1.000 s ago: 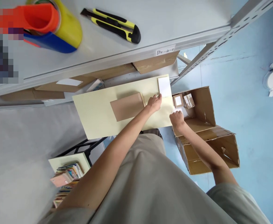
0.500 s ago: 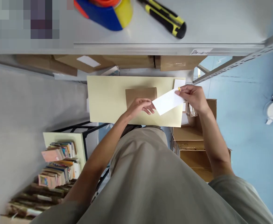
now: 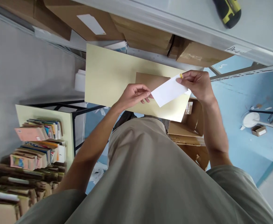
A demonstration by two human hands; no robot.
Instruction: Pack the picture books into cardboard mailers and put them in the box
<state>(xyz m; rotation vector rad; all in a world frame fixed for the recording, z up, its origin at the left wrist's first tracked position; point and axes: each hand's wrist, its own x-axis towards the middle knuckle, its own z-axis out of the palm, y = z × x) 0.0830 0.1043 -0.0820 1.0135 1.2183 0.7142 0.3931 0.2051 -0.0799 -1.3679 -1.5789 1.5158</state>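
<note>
A person looks down over their own torso at a pale yellow board [image 3: 108, 74] that serves as a work surface, and every place below is given from that board. Both hands meet above the board's near right corner, holding a white label sheet [image 3: 169, 92] between them. The right hand [image 3: 198, 85] pinches the sheet's far upper corner, its grip closed on the paper, and a small yellow tab shows at that corner beside the fingertips. The left hand [image 3: 134, 95] has its grip narrowed on the sheet's opposite, lower corner, thumb and fingers pinching the edge. Under the sheet, a flat brown parcel [image 3: 150, 81] lies on the board's right half, not touched by either hand. Beyond the board's far edge, cardboard boxes [image 3: 145, 34] sit under a grey shelf [image 3: 197, 28], and the end of a yellow and black utility knife [image 3: 228, 11] rests on top of that shelf. To the board's right and lower, an open carton [image 3: 194, 124] stands on the blue floor. To its left, a low shelf holds stacked books [image 3: 38, 143]. Judging from the two pinches at opposite corners, the step in hand seems to be peeling or separating the label; the next move would call for a steady pull apart, keeping the sheet flat and uncreased
</note>
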